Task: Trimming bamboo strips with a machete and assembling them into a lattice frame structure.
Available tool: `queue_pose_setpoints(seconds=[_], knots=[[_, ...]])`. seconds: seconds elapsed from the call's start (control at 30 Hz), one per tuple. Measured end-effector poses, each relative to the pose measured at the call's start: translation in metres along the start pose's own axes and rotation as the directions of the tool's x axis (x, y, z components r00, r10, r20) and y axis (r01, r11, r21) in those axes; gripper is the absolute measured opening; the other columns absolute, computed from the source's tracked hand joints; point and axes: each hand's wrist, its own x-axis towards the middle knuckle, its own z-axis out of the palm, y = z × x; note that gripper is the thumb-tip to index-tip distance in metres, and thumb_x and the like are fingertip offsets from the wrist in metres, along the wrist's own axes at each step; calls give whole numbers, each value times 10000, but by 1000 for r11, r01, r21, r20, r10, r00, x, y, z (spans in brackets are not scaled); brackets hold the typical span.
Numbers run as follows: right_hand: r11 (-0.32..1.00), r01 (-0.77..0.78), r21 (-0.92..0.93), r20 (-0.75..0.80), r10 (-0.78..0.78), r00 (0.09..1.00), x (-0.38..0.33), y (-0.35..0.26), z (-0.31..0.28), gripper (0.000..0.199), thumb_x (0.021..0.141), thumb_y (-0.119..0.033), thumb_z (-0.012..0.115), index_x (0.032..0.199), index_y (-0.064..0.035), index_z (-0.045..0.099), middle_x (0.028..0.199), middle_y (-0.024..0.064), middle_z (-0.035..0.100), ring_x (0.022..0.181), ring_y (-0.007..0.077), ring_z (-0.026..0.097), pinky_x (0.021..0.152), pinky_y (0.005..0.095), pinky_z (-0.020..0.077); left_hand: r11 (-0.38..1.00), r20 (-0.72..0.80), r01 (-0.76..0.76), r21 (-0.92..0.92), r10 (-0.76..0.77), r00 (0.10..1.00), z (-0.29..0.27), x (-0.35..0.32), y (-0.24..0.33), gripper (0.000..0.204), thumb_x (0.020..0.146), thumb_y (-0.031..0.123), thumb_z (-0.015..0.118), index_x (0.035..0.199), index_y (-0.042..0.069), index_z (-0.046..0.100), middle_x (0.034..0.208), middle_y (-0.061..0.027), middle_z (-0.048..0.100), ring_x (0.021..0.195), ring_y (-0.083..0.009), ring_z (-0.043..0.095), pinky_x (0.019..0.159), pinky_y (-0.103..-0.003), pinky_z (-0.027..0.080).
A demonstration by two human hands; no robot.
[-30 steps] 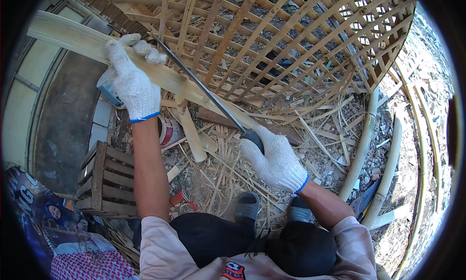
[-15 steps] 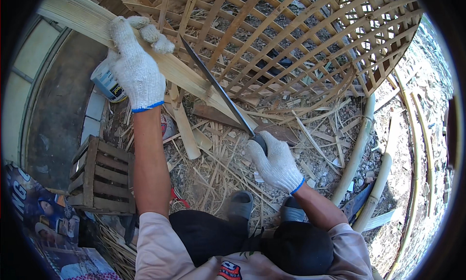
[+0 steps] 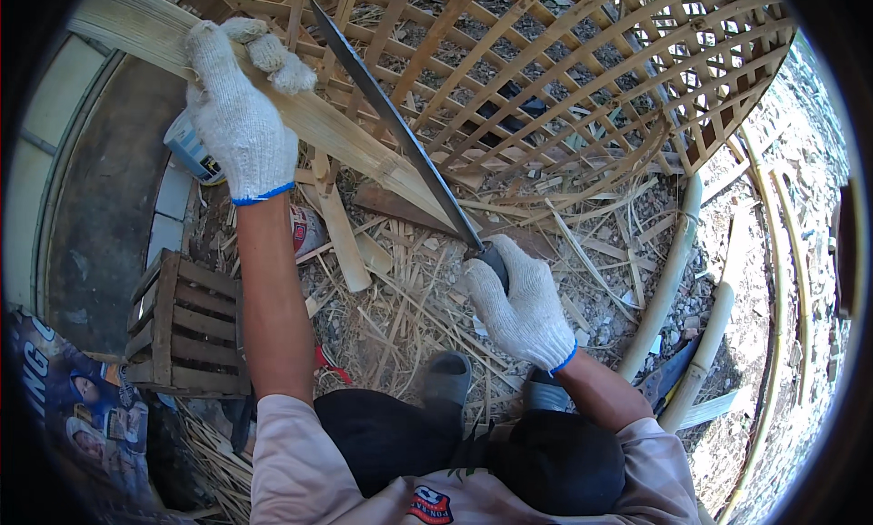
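Note:
My left hand (image 3: 244,116), in a white knit glove with a blue cuff, is closed around a long, pale bamboo strip (image 3: 355,147). The strip runs from the upper left down toward the middle, where its near end meets a dark wooden block (image 3: 400,206) on the ground. My right hand (image 3: 523,307), gloved the same way, grips the dark handle of a long-bladed machete (image 3: 391,120). The blade points up and to the left, beside the strip's right edge and apart from it along most of its length. Near the handle, the blade passes close to the strip's end.
A woven bamboo lattice (image 3: 546,79) fills the far side. Shavings (image 3: 409,288) and split pieces litter the ground. At the left stand a slatted wooden crate (image 3: 195,325) and a paint can (image 3: 191,147). Bamboo poles (image 3: 673,270) and a saw (image 3: 668,375) lie at the right.
My left hand and the strip have shifted slightly left and up. The machete's tip has swung up and left, and my right hand has moved a little right.

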Motion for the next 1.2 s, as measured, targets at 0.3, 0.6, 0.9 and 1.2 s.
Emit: queue_pose_setpoints(seconds=[0.3, 0.6, 0.9, 1.2], knots=[[991, 86, -101, -36, -90, 995, 1, 1, 4, 347, 1005, -308, 648, 1098, 26, 628, 836, 281, 700, 797, 477, 712, 670, 481, 557, 999, 17, -21, 27, 20, 1000, -1, -1, -2, 463, 1066, 499, 570, 1034, 38, 594, 726, -44, 537, 556, -168, 469, 543, -340, 420], [992, 53, -112, -37, -58, 998, -1, 12, 5, 340, 995, -314, 663, 1098, 7, 619, 813, 276, 690, 787, 485, 702, 659, 497, 540, 999, -3, -17, 29, 17, 1000, -4, 1, -8, 469, 1064, 504, 574, 1038, 35, 590, 721, -38, 538, 553, -167, 476, 551, -342, 427], [990, 92, -105, -46, -97, 994, -8, 7, 3, 325, 985, -294, 675, 1090, 8, 619, 822, 268, 690, 778, 482, 702, 656, 489, 542, 997, -63, -39, 73, 44, 997, -4, -1, -3, 461, 1073, 493, 564, 1031, 34, 558, 732, -20, 482, 590, -147, 429, 572, -323, 385], [985, 94, -143, -37, -101, 994, -10, 11, 4, 314, 983, -285, 677, 1038, 19, 622, 736, 237, 667, 723, 425, 706, 646, 457, 525, 992, -91, -26, 121, 37, 995, 0, -2, -3, 461, 1088, 489, 518, 1041, 34, 572, 741, -42, 495, 579, -169, 436, 568, -346, 408]])
